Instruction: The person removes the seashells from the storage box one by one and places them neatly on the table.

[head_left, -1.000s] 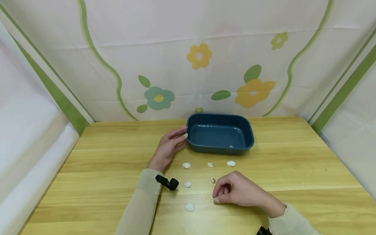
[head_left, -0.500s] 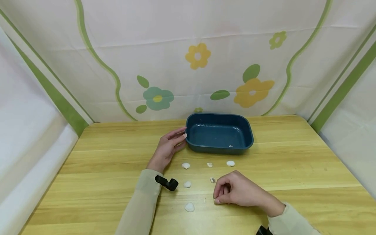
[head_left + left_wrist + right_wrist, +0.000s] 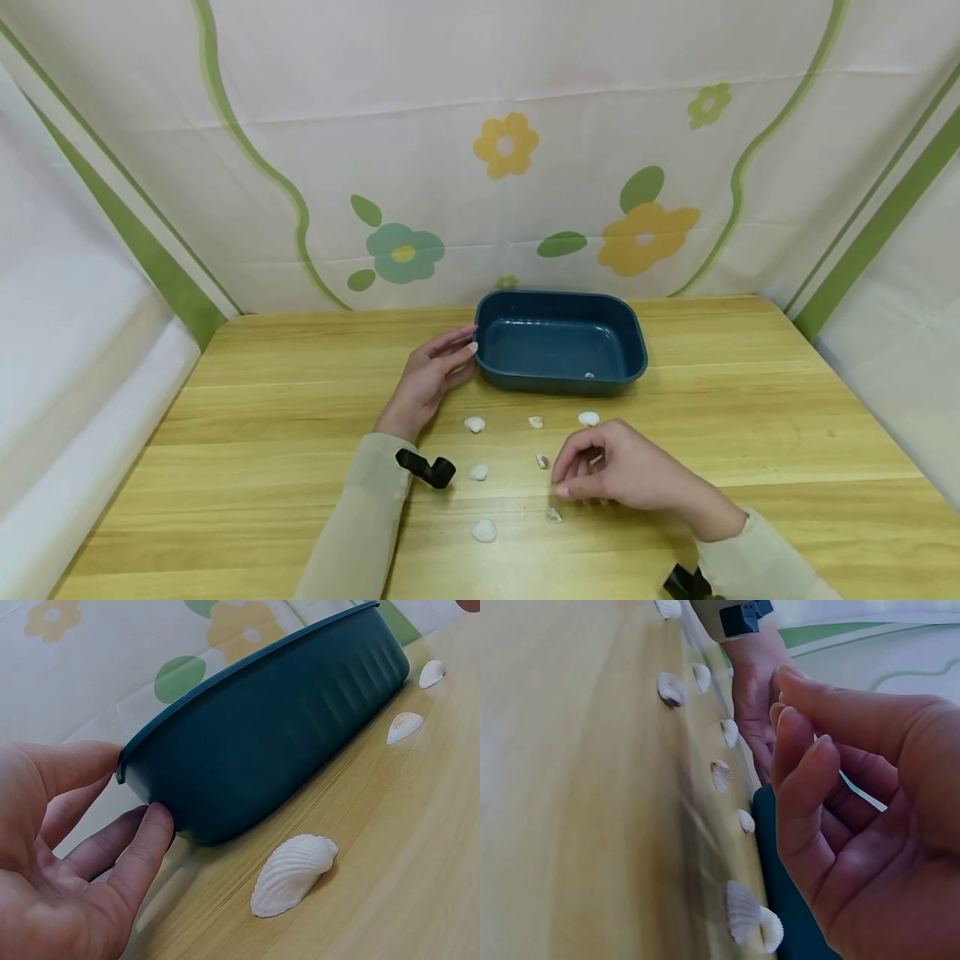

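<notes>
My left hand (image 3: 423,383) touches the left end of a dark teal plastic basin (image 3: 558,386), with its fingers against the rim and outer wall. My right hand (image 3: 630,467) is just above the table, fingers loosely bent, thumb and forefinger tips close together; I see nothing held between them. Near its fingertips lies a small seashell (image 3: 553,514), with another patterned seashell (image 3: 542,461) farther back. A grey ribbed seashell (image 3: 742,911), seen below the hand in the right wrist view, is mostly hidden by my fingers in the head view.
Several seashells lie in loose rows before the basin, among them a white ribbed one (image 3: 294,875) near my left hand and a round one (image 3: 483,530) at the front. A tiny pale spot (image 3: 589,375) shows inside the basin. Behind the wooden table (image 3: 300,517) hangs a flowered curtain (image 3: 420,100).
My right hand has let go of a seashell and moved up and slightly right, which uncovers that shell on the table. The left hand stays at the basin.
</notes>
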{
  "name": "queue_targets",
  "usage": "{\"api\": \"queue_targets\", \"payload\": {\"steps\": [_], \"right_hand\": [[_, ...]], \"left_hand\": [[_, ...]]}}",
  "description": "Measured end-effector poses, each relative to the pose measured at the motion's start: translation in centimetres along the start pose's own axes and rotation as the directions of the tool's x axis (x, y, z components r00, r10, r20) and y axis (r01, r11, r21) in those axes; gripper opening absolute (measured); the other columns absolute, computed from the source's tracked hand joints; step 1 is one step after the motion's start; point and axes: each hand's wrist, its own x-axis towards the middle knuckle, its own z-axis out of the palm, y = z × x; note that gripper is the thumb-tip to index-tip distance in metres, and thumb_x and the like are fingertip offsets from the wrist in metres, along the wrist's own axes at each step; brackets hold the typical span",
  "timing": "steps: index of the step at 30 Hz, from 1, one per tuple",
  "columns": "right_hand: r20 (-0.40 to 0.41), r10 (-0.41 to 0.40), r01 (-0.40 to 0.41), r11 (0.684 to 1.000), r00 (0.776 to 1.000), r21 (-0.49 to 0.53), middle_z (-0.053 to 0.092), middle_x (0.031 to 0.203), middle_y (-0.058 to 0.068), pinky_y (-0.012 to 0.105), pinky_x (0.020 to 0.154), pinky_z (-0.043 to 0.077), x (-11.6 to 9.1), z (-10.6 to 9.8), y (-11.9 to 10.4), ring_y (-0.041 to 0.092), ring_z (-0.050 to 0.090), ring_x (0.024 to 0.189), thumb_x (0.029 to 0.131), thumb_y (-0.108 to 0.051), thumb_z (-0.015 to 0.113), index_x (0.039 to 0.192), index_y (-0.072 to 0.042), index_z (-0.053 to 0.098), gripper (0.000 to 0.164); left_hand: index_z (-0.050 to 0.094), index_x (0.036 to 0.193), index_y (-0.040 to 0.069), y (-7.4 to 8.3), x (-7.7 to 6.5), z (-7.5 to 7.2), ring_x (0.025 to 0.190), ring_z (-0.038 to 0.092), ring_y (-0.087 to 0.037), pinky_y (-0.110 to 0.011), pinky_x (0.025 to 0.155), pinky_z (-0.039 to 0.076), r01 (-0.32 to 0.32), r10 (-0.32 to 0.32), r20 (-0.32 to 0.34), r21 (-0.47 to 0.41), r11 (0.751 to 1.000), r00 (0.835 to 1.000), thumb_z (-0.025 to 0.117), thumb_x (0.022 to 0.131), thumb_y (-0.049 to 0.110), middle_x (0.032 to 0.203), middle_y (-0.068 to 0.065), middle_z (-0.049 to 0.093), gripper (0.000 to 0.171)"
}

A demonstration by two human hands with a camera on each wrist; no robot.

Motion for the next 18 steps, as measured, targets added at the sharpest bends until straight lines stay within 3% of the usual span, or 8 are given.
{"api": "queue_targets", "payload": {"steps": [7,13,18], "right_hand": [[-0.089,-0.068,0.055,0.989,0.994,-0.140,0.077,0.088,-0.001,0.026,0.067,0.060,1.8,-3.8,-1.6,0.014,0.067,0.077,0.093,-0.021,0.086,0.095,-0.018,0.081,0.006],[-0.168,0.065,-0.095,0.979,0.984,-0.178,0.078,0.091,0.009,0.034,0.065,0.060,5.2,-8.9,-1.9,0.029,0.068,0.078,0.096,-0.023,0.084,0.101,-0.015,0.081,0.010],[-0.149,0.121,-0.155,0.958,0.981,-0.243,0.079,0.096,0.013,0.034,0.071,0.061,7.7,-11.2,-0.5,0.025,0.070,0.081,0.098,-0.021,0.081,0.105,-0.010,0.080,0.012]], "left_hand": [[0.068,0.146,0.011,0.1,0.1,-0.1,0.133,0.066,-0.022,-0.027,0.099,0.062,-0.005,0.005,0.000,0.004,1.000,1.000,0.070,0.105,0.006,0.153,-0.012,0.064,0.042],[0.069,0.145,0.013,0.1,0.0,-0.1,0.125,0.069,-0.016,-0.027,0.100,0.062,-0.003,0.003,-0.009,0.011,1.000,1.000,0.071,0.104,0.007,0.150,-0.009,0.066,0.041],[0.069,0.145,0.012,0.0,-0.2,0.1,0.123,0.070,-0.015,-0.028,0.100,0.062,-0.010,0.010,-0.012,0.010,1.000,1.000,0.071,0.103,0.006,0.149,-0.009,0.067,0.042]]}}
